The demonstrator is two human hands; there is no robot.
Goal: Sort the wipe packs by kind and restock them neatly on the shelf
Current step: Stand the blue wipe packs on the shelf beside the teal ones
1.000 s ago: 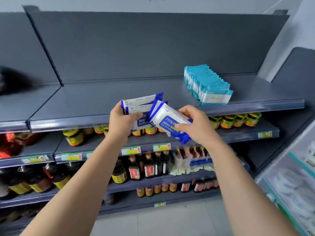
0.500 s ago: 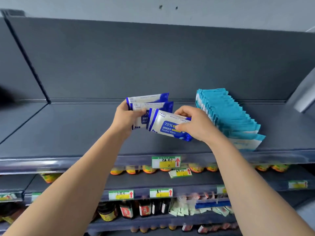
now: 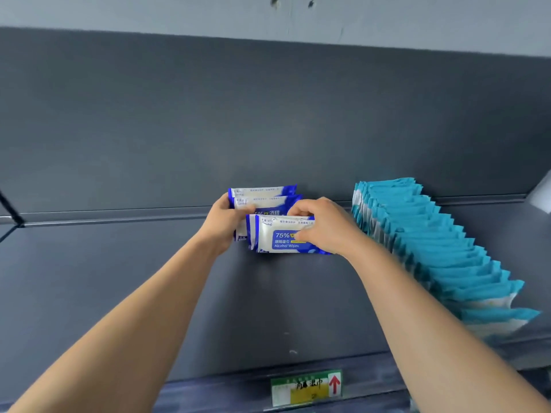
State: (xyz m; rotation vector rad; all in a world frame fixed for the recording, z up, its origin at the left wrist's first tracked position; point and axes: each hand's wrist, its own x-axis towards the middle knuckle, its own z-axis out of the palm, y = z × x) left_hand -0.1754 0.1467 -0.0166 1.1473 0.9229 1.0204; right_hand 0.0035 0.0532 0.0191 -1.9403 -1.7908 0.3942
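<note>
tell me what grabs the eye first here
The left hand and right hand grip blue-and-white alcohol wipe packs, upright, at the middle of the dark grey shelf. To their right a long row of teal packs runs from the back wall toward the front edge.

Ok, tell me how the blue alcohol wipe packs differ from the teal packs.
The blue alcohol wipe packs are white with dark blue ends; the teal packs are teal-topped. The blue alcohol wipe packs are few, gripped by the left hand and right hand; the teal packs form a long untouched row. Both are flat pouches on edge.
</note>
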